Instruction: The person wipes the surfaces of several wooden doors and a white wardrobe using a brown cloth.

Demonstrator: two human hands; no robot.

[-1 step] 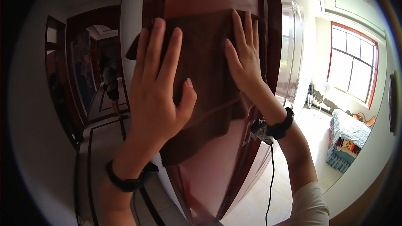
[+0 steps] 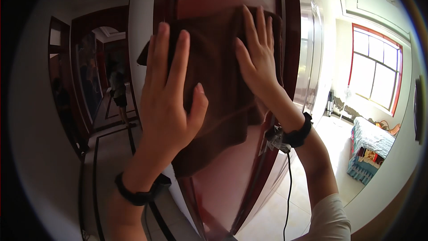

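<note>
A dark brown cloth [image 2: 214,76] lies spread against an upright dark red door [image 2: 223,187], its lower edge hanging in uneven folds. My left hand [image 2: 167,93] presses on the cloth's left part, fingers pointing up and thumb held apart. On the upper right part rests my right hand [image 2: 258,58], flat with its fingers spread. Both palms face the cloth, so the contact beneath them is hidden. Each wrist wears a black band [image 2: 140,192]. Beside the right wrist, the door's handle or lock area [image 2: 272,138] is partly covered.
A black cable [image 2: 289,196] hangs below my right wrist. To the right, a bright room holds a bed or low table with a light blue cover [image 2: 372,138] and a red-framed window [image 2: 374,67]. A person [image 2: 119,91] stands in the dim hallway at left.
My right hand has slid slightly left and up, and the cloth under it has bunched into more folds. My left hand has shifted only a little.
</note>
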